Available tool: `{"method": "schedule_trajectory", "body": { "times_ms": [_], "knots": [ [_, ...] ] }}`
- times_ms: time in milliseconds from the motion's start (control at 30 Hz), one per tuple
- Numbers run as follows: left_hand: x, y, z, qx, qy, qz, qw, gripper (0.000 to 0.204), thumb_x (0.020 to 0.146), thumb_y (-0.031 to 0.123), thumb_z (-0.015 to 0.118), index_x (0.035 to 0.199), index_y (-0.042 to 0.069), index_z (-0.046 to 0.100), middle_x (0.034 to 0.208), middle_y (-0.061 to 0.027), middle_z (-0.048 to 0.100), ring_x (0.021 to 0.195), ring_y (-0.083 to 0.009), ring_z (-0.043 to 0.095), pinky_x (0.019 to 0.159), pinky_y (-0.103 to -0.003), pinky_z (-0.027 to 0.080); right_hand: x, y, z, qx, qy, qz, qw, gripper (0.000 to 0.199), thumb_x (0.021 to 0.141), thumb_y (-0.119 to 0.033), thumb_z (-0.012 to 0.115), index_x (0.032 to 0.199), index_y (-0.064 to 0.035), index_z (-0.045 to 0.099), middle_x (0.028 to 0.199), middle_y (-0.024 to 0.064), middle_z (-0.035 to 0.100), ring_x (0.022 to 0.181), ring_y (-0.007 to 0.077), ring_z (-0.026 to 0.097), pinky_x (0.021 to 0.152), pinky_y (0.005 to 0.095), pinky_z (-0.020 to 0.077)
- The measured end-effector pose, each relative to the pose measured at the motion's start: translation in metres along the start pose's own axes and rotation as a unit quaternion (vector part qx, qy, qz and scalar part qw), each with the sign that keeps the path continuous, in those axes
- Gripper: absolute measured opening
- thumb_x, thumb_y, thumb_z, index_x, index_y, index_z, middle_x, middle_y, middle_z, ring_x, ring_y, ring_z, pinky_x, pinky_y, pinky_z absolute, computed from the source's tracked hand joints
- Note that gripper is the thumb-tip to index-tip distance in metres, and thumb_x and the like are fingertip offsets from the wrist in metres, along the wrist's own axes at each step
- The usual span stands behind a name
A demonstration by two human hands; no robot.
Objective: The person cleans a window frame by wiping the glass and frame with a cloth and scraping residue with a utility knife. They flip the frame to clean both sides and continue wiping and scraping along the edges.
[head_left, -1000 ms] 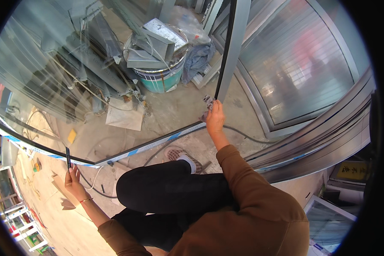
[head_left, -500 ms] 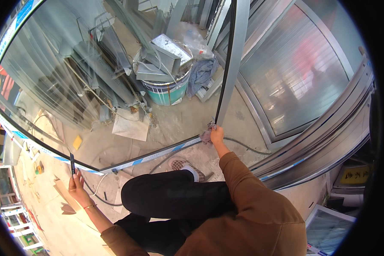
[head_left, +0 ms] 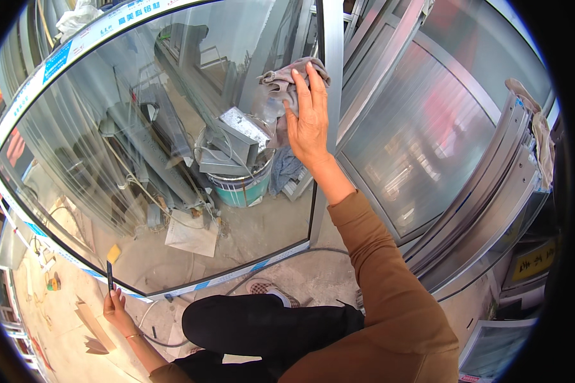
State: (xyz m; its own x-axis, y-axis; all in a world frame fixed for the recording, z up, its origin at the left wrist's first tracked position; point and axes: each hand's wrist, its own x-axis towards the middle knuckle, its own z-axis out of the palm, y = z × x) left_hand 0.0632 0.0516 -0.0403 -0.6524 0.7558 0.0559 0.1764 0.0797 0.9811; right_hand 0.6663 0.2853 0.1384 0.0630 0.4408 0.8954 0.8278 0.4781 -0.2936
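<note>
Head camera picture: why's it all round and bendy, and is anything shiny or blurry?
Head view: the fisheye lens bows the taped window frame and leaves black corners; head view: pale reflections streak the glass pane, the ribbed panel looks hazy, the right hand fairly sharp.

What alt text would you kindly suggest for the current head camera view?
A person's outstretched right hand holds a crumpled greyish cloth at the right side of a large framed glass pane. The left hand holds a slim dark tool; a teal bucket of metal pieces shows through the glass.
</note>
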Motion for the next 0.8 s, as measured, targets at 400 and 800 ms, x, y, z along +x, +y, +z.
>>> {"method": "schedule_trajectory", "body": {
  "times_ms": [400, 800],
  "knots": [
    [-0.001, 0.010, 0.006, 0.025, -0.001, 0.009, 1.000, 0.033, 0.108, 0.027, 0.064, 0.123, 0.001, 0.077, 0.112, -0.0052, 0.078, 0.106, -0.0160, 0.073, 0.084, -0.029, 0.057, -0.121, 0.022, 0.003, -0.077, -0.060, 0.020, 0.995, 0.081, 0.079, 0.019, 0.054, 0.156, -0.0046, 0.050, 0.166, 0.0199, 0.039, 0.152, 0.0451, 0.037, 0.127, 0.0532, 0.0307],
    [0.007, 0.002, 0.019, -0.004, 0.011, 0.024, 1.000, 0.031, 0.106, 0.025, 0.068, 0.120, 0.000, 0.078, 0.105, -0.0051, 0.077, 0.095, -0.0109, 0.070, 0.077, -0.024, 0.054, 0.069, -0.087, 0.056, 0.005, -0.087, -0.234, 0.968, 0.077, 0.086, -0.025, 0.080, 0.156, -0.0098, 0.049, 0.165, 0.0133, 0.042, 0.152, 0.0363, 0.039, 0.126, 0.0521, 0.0289]
  ]
}}
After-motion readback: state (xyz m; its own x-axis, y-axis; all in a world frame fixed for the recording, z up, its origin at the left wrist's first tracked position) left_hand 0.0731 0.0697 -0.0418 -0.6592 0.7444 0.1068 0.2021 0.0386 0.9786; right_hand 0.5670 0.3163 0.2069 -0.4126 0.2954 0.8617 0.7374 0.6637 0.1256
